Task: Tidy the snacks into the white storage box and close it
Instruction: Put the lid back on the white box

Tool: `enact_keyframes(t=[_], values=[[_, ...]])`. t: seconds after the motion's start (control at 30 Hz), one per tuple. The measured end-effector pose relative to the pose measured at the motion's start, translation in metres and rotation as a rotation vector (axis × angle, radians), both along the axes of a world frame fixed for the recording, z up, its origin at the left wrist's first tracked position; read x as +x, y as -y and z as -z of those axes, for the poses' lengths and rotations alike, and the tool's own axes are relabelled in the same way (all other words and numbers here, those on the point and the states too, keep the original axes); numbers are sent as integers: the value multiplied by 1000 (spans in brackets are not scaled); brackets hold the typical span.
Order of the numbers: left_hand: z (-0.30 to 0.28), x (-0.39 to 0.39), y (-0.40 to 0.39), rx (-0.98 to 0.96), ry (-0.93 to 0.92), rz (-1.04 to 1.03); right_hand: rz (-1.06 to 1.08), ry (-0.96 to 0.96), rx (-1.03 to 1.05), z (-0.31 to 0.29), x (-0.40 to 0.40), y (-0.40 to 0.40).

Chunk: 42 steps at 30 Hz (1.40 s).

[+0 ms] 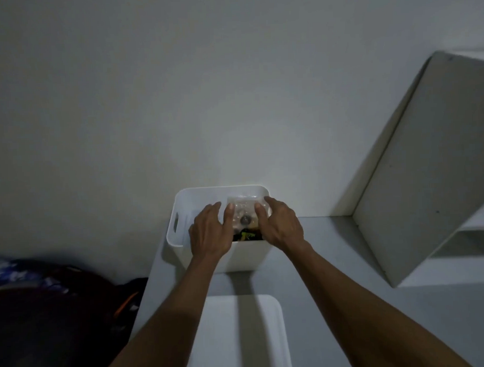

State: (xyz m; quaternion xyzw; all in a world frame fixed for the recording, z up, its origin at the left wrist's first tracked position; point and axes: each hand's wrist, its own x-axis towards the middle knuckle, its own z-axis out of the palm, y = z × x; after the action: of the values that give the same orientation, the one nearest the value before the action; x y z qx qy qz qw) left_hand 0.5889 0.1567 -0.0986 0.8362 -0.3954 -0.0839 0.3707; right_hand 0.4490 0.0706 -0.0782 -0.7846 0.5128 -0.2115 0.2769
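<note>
The white storage box stands open on the grey table against the wall. Both my hands reach into it. My left hand and my right hand hold a clear plastic snack pack between them, thumbs lying on its top, over the right half of the box. Beneath the pack shows a dark wrapper with green and yellow print. The box's flat white lid lies on the table in front of the box, close to me.
A white shelf unit stands at the right, its side panel close to the box. A dark bag with an orange strap lies to the left, off the table's edge. A plain wall rises right behind the box.
</note>
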Motion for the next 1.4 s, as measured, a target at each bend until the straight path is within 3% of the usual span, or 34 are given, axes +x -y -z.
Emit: enact_keyframes(t=[0.2,0.63,0.93,1.1,1.23,1.4], values=[[-8,-40,-81,-92,-8,-10,-36,71,44,0,-40,-61],[85,-68,-258,129,-128,-88,55,-9,322,111,-121,-210],[181,-24,-258,238,61,-37,201,-71,287,197,-110,-217],[220,-18,-242,327,26,-69,284,-155,212,237,-101,-218],[236,-22,-242,310,26,-129,366,-57,208,246,-96,-217],[231,-23,-239,193,-125,-198,420,150,317,244,-97,-209]])
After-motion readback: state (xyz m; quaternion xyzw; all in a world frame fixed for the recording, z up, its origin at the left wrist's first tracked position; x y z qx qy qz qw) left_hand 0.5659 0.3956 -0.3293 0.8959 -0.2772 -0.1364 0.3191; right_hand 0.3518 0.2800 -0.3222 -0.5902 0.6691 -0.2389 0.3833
